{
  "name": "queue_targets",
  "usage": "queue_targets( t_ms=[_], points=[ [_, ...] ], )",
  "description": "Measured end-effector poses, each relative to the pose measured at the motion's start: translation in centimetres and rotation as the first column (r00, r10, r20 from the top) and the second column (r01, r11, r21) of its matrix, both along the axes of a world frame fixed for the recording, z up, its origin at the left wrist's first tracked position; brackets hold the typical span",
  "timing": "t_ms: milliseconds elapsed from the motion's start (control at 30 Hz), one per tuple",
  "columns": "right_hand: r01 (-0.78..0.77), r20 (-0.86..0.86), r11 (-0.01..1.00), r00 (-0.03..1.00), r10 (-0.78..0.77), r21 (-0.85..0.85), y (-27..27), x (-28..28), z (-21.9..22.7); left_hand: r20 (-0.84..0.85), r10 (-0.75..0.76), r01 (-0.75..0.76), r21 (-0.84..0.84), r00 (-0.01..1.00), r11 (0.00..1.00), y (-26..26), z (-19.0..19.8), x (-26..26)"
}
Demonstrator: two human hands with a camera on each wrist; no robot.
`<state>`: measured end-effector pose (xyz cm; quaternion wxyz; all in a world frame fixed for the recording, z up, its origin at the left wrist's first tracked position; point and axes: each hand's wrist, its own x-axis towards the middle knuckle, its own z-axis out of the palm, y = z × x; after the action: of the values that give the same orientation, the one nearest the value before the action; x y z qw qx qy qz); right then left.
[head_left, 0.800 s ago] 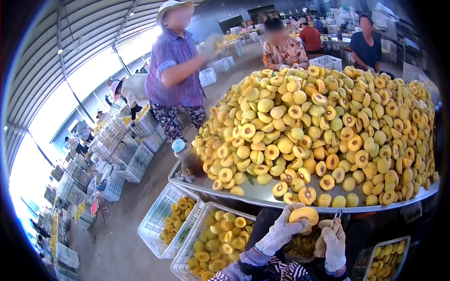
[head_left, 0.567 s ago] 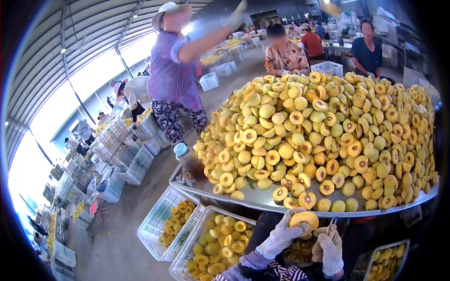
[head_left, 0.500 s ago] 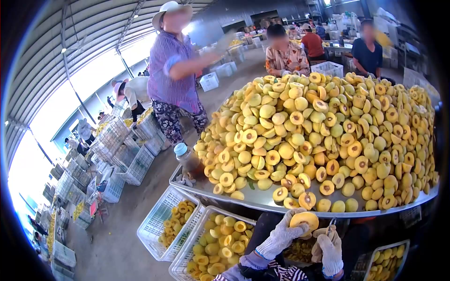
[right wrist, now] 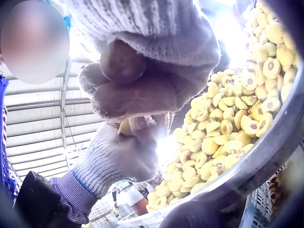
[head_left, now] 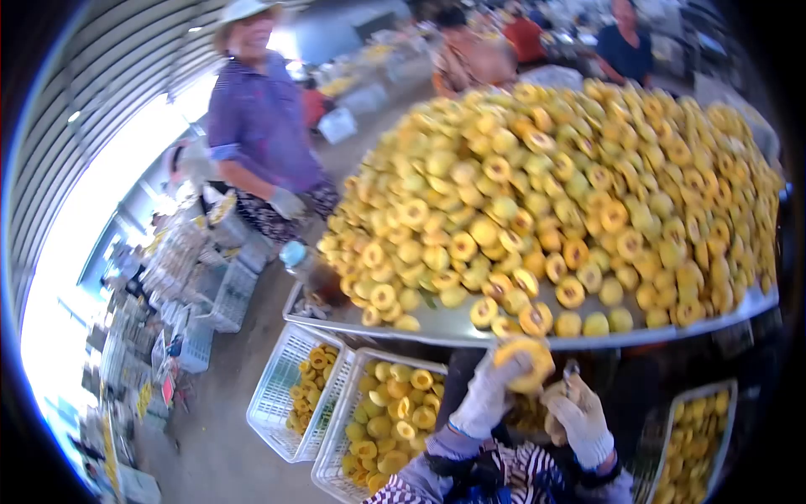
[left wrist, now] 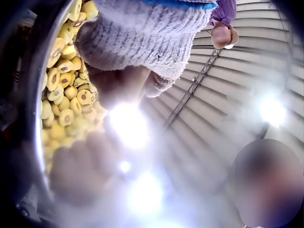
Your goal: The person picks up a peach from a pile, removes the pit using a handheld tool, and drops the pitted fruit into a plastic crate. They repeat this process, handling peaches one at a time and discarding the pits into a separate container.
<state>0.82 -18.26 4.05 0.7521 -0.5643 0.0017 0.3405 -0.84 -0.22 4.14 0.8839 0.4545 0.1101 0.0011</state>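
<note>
Gripping a peach half (head_left: 522, 363), left hand (head_left: 485, 401) fingers curl above white crates (head_left: 290, 357) of halves; right hand (head_left: 578, 417) pinches a tool (head_left: 571, 370).

Both the left grip (head_left: 485, 396) and right grip (head_left: 579, 420) wear whitish knitted gloves with blue-edged cuffs, and behind them come striped sleeves (head_left: 512, 470).

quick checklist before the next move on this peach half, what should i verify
1. Left hand grips the peach half: ok.
2. Right hand holds the metal tool: ok, though its tip is blurred.
3. Tool seated in the pit: cannot tell.
4. Crate below for the finished half has room: ok.
5. Pile stays back from the tray rim: not ok, halves sit at the edge.
</note>
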Motion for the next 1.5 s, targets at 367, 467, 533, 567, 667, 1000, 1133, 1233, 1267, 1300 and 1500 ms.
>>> queue_targets(
  t_ms=[367,467,533,567,667,1000,1133,1233,1267,1300,1500],
  points=[
    [-0.068,0.307,0.929,0.933,0.189,-0.363,0.5,-0.4,-1.3,0.084,0.193,-0.177,-0.172,0.978,0.969,-2.1,-1.9,1.3],
    [-0.102,0.292,0.872,0.918,0.267,-0.478,0.5,0.1,-0.8,0.063,0.192,-0.183,-0.13,0.979,0.975,-2.6,-1.6,0.9],
    [-0.077,0.329,0.866,0.905,0.268,-0.494,0.6,0.1,-0.9,0.075,0.193,-0.186,-0.082,0.978,0.979,-2.8,-1.9,0.7],
    [-0.079,0.326,0.873,0.908,0.262,-0.482,0.6,0.1,-0.9,0.086,0.178,-0.168,-0.105,0.98,0.98,-2.8,-1.9,0.6],
    [-0.083,0.326,0.883,0.91,0.256,-0.462,0.5,0.0,-0.7,0.113,0.181,-0.17,-0.103,0.977,0.98,-3.1,-1.3,0.4],
    [-0.127,0.309,0.916,0.916,0.256,-0.38,0.5,0.0,-1.1,0.302,0.287,-0.291,-0.033,0.909,0.956,-5.3,-1.5,0.3],
    [-0.281,-0.012,0.953,0.96,0.281,-0.111,0.0,0.5,0.7,0.39,0.202,-0.255,0.09,0.899,0.963,-5.1,-1.0,0.4],
    [-0.355,-0.115,0.935,0.928,0.353,0.009,-0.4,0.7,1.0,0.371,0.142,-0.218,0.172,0.918,0.961,-4.6,-1.1,0.5],
    [-0.368,-0.159,0.93,0.917,0.366,0.019,-0.4,0.8,0.8,0.394,0.13,-0.224,0.204,0.91,0.953,-4.6,-0.8,0.7],
    [-0.38,-0.202,0.925,0.904,0.378,0.03,-0.3,0.8,0.6,0.379,0.095,-0.206,0.264,0.92,0.942,-4.4,-0.7,0.9],
    [-0.372,-0.344,0.875,0.814,0.468,0.31,-1.3,1.0,0.1,0.312,-0.158,-0.048,0.561,0.937,0.826,-2.2,0.0,2.0]
  ],
)
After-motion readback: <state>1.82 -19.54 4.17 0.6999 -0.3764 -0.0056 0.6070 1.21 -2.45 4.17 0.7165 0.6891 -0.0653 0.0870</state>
